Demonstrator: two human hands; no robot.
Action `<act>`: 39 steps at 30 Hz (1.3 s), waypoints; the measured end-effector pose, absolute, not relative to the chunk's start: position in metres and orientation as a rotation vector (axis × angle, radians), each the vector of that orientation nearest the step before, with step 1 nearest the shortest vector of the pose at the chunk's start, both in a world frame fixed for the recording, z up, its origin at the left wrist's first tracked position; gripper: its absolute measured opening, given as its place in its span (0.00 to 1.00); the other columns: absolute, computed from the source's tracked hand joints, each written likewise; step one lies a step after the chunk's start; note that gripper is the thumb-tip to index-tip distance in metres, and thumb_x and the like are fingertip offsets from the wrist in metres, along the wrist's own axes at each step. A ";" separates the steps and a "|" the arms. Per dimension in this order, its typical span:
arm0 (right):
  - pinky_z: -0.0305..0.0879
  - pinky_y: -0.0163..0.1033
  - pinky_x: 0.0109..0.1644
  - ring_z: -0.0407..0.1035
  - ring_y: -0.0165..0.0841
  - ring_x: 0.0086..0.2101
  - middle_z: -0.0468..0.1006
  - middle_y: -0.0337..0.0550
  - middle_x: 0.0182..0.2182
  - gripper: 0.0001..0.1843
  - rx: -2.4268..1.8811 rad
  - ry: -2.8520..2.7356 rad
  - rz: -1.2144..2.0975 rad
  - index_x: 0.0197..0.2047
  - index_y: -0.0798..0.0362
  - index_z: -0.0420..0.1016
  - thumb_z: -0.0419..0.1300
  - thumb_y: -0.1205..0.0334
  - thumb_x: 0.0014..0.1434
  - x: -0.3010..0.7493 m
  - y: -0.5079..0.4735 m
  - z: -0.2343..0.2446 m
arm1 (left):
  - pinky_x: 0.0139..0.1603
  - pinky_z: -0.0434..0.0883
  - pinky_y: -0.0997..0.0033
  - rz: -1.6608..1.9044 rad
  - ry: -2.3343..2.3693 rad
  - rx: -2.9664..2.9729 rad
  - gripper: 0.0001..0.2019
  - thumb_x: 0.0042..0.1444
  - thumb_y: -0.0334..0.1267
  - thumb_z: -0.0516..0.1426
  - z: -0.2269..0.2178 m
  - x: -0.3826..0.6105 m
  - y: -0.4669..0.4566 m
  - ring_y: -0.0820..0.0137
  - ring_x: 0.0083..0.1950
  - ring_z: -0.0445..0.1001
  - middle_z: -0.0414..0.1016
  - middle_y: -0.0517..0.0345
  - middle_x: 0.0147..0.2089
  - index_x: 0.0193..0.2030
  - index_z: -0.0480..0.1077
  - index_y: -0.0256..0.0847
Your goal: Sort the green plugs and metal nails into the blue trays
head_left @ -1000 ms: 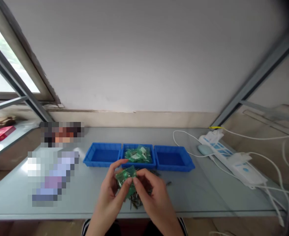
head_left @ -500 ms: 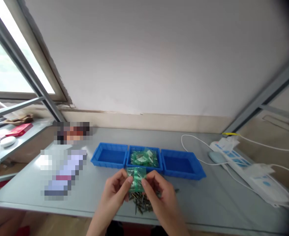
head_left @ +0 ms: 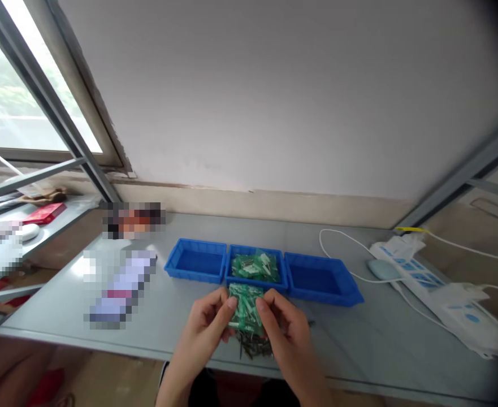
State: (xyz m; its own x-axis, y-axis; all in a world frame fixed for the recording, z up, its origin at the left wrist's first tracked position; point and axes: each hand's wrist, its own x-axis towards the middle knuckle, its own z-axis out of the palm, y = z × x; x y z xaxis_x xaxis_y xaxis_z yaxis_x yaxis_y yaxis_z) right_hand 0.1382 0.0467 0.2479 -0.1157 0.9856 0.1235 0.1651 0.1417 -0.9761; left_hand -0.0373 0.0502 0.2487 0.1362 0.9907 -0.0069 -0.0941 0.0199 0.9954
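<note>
A grey table (head_left: 359, 339) is being lit from a window (head_left: 15, 107) at the left, under a plain white wall (head_left: 274, 102). A green packet (head_left: 244, 308) is being pinched by the left hand (head_left: 206, 325) and right hand (head_left: 285, 328), above a pile of dark metal pieces (head_left: 252, 345) and just before the middle blue tray (head_left: 229, 267). Blue print on the power strip (head_left: 427, 280) is too blurred to be read.

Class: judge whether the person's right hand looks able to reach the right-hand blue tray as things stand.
Probably yes: the right hand is just in front of the right-hand blue tray with open table between, though it pinches a green packet.
</note>
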 end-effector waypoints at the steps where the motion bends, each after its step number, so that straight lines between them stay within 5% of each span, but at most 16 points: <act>1: 0.54 0.36 0.31 0.55 0.31 0.27 0.56 0.31 0.24 0.26 -1.185 -1.469 1.100 0.30 0.47 0.60 0.55 0.40 0.76 0.138 0.047 0.247 | 0.24 0.60 0.78 1.156 1.047 1.187 0.28 0.66 0.64 0.60 0.249 -0.037 0.051 0.78 0.23 0.58 0.58 0.68 0.24 0.28 0.61 0.43; 20: 0.51 0.36 0.30 0.53 0.29 0.26 0.54 0.30 0.23 0.28 -1.193 -1.580 1.164 0.29 0.46 0.53 0.54 0.39 0.75 0.135 0.049 0.244 | 0.26 0.63 0.80 1.215 1.081 1.187 0.28 0.64 0.64 0.63 0.231 -0.038 0.051 0.77 0.26 0.60 0.58 0.67 0.25 0.29 0.62 0.42; 26: 0.52 0.37 0.31 0.54 0.29 0.26 0.55 0.30 0.23 0.27 -1.165 -1.537 1.109 0.29 0.47 0.54 0.56 0.41 0.75 0.132 0.048 0.247 | 0.24 0.63 0.79 1.303 1.114 1.163 0.25 0.63 0.62 0.65 0.229 -0.041 0.050 0.77 0.25 0.59 0.59 0.68 0.25 0.33 0.70 0.40; 31: 0.55 0.36 0.31 0.57 0.30 0.26 0.59 0.31 0.24 0.17 -1.155 -1.465 0.941 0.35 0.50 0.76 0.63 0.47 0.71 0.133 0.047 0.248 | 0.24 0.59 0.80 1.429 1.222 1.196 0.19 0.63 0.54 0.68 0.233 -0.045 0.048 0.79 0.22 0.57 0.55 0.72 0.21 0.39 0.78 0.38; 36: 0.69 0.35 0.36 0.74 0.34 0.31 0.80 0.40 0.29 0.16 -1.094 -1.398 1.034 0.47 0.47 0.88 0.61 0.49 0.73 0.145 0.043 0.242 | 0.29 0.72 0.74 1.416 1.060 1.047 0.16 0.66 0.51 0.65 0.231 -0.040 0.043 0.67 0.30 0.79 0.80 0.56 0.29 0.46 0.78 0.38; 39: 0.71 0.35 0.36 0.77 0.34 0.33 0.85 0.42 0.32 0.17 -1.038 -1.430 1.052 0.47 0.45 0.90 0.60 0.49 0.74 0.152 0.042 0.244 | 0.33 0.75 0.71 1.428 1.013 1.015 0.16 0.67 0.50 0.63 0.235 -0.036 0.041 0.63 0.36 0.83 0.84 0.52 0.34 0.47 0.80 0.38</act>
